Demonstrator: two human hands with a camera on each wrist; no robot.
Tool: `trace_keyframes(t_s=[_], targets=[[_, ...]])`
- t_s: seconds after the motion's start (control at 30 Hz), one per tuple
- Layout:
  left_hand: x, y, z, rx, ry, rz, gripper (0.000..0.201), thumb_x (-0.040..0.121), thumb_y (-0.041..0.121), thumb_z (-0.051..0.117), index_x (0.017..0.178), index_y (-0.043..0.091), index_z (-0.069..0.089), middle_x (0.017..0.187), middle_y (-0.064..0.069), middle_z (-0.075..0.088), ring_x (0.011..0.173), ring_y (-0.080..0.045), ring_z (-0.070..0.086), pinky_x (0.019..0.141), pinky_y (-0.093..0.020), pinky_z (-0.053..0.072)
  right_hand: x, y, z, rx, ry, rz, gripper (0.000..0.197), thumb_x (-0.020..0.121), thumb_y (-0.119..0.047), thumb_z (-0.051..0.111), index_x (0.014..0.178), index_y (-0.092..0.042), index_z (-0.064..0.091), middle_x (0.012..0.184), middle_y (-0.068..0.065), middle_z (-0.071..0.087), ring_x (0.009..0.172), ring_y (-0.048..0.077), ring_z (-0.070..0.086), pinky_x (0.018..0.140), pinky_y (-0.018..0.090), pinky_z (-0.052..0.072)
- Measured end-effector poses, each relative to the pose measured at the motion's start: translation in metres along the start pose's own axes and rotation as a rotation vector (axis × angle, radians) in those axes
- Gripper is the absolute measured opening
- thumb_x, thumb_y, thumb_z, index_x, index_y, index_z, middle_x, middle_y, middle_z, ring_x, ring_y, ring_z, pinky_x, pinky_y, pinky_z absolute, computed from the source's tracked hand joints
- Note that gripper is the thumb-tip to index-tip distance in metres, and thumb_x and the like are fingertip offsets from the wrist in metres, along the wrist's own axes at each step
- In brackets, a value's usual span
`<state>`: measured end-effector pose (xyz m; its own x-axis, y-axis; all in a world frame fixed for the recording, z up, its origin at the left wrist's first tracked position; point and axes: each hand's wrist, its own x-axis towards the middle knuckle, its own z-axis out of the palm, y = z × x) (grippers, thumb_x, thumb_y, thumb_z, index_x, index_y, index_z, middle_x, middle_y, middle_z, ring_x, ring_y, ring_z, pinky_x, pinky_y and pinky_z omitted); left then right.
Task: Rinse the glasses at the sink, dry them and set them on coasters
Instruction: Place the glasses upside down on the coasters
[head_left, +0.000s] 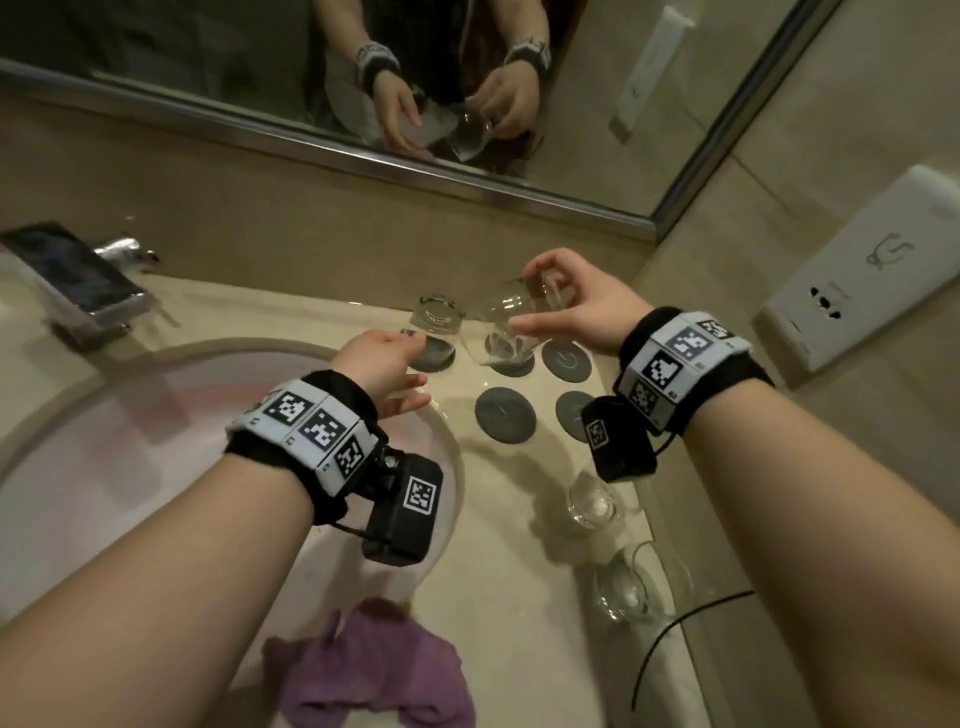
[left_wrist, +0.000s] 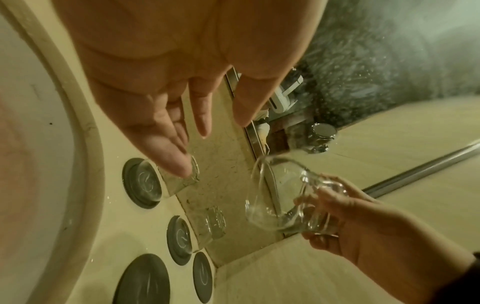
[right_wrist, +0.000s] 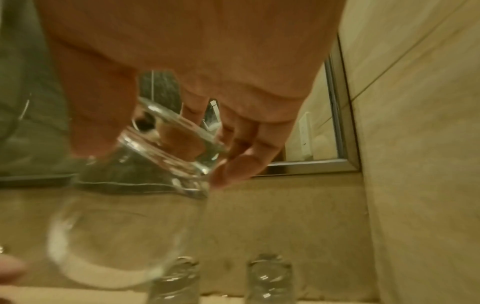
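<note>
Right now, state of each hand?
Left hand: open, fingers straight, holding nothing, near the glass on the coaster.
Right hand: grips the base of the inverted, tilted glass.

Clear glass (head_left: 506, 325) tilted above dark round coasters (head_left: 505, 414)

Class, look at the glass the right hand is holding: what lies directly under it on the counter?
Under the tilted glass, held base-up by the right hand, lies a dark round coaster. The glass partly covers it, so whether the rim touches the coaster cannot be told.
</note>
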<state>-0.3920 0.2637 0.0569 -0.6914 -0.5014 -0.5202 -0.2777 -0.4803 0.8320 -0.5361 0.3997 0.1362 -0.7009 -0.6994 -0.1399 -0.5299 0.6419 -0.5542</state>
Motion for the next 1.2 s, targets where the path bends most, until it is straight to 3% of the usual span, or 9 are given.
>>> trace_keyframes(t_s=[0.07,0.17,0.23,0.4,0.57,0.7,1.03,1.2], targets=[[0.005,0.001,0.0,0.041,0.014,0.026,0.016,0.094,0.022,0.056,0.104,0.011,0.052,0.1,-0.005,0.053,0.101,-0.024,0.057,0.072,-0.033,0.055,0.011,0.009,-0.009,-0.235,0.03,0.006,0.061,0.07,-0.046,0.078,0.12,-0.034,0.047,0.129,0.002,0.047,0.105,0.017,0.049,0.09,0.03,0.042],[0.012,0.003,0.01,0.189,0.023,0.105,0.007,0.094,0.02,0.054,0.092,0.014,0.056,0.108,-0.008,0.055,0.102,-0.022,0.055,0.083,-0.038,0.054,0.028,0.03,-0.021,-0.423,0.051,0.11,0.067,0.071,-0.048,0.076,0.128,-0.034,0.043,0.135,0.003,0.041,0.101,0.017,0.048,0.081,0.03,0.041],[0.019,0.001,0.019,0.326,0.021,0.172,0.009,0.094,0.022,0.054,0.093,0.014,0.056,0.108,-0.007,0.056,0.101,-0.02,0.055,0.089,-0.039,0.052,0.038,0.052,-0.026,-0.463,0.079,0.211,0.072,0.071,-0.049,0.076,0.132,-0.034,0.04,0.137,0.005,0.039,0.107,0.023,0.051,0.08,0.032,0.042],[0.045,-0.008,0.042,0.598,-0.043,0.268,0.012,0.092,0.027,0.054,0.098,0.018,0.057,0.095,0.003,0.057,0.101,-0.022,0.058,0.093,-0.041,0.049,0.067,0.107,-0.026,-0.446,0.119,0.334,0.074,0.07,-0.045,0.078,0.132,-0.027,0.042,0.137,0.008,0.041,0.117,0.03,0.051,0.096,0.041,0.045],[0.062,-0.029,0.061,0.872,-0.156,0.341,0.007,0.091,0.031,0.054,0.093,0.026,0.059,0.112,0.002,0.06,0.095,-0.017,0.058,0.089,-0.033,0.047,0.095,0.139,-0.007,-0.431,0.106,0.325,0.071,0.073,-0.037,0.078,0.133,-0.024,0.042,0.134,0.006,0.045,0.119,0.028,0.05,0.097,0.04,0.043],[0.075,-0.044,0.064,0.912,-0.211,0.311,0.006,0.092,0.028,0.054,0.091,0.025,0.06,0.11,0.002,0.061,0.089,-0.014,0.057,0.08,-0.025,0.043,0.116,0.155,0.009,-0.498,0.046,0.343,0.07,0.079,-0.035,0.074,0.139,-0.028,0.037,0.137,0.008,0.043,0.122,0.032,0.048,0.099,0.042,0.042],[0.093,-0.052,0.062,0.876,-0.228,0.245,0.007,0.091,0.031,0.056,0.088,0.026,0.06,0.107,0.003,0.062,0.087,-0.016,0.061,0.082,-0.028,0.046,0.138,0.174,0.021,-0.615,-0.024,0.389,0.077,0.083,-0.044,0.067,0.146,-0.03,0.026,0.147,0.007,0.036,0.129,0.034,0.042,0.105,0.045,0.037],[0.095,-0.056,0.063,0.885,-0.244,0.247,0.008,0.092,0.028,0.055,0.09,0.024,0.061,0.107,0.003,0.063,0.082,-0.013,0.057,0.075,-0.024,0.041,0.137,0.171,0.019,-0.636,-0.043,0.383,0.079,0.083,-0.044,0.067,0.147,-0.031,0.023,0.149,0.006,0.034,0.13,0.033,0.041,0.105,0.046,0.038]])
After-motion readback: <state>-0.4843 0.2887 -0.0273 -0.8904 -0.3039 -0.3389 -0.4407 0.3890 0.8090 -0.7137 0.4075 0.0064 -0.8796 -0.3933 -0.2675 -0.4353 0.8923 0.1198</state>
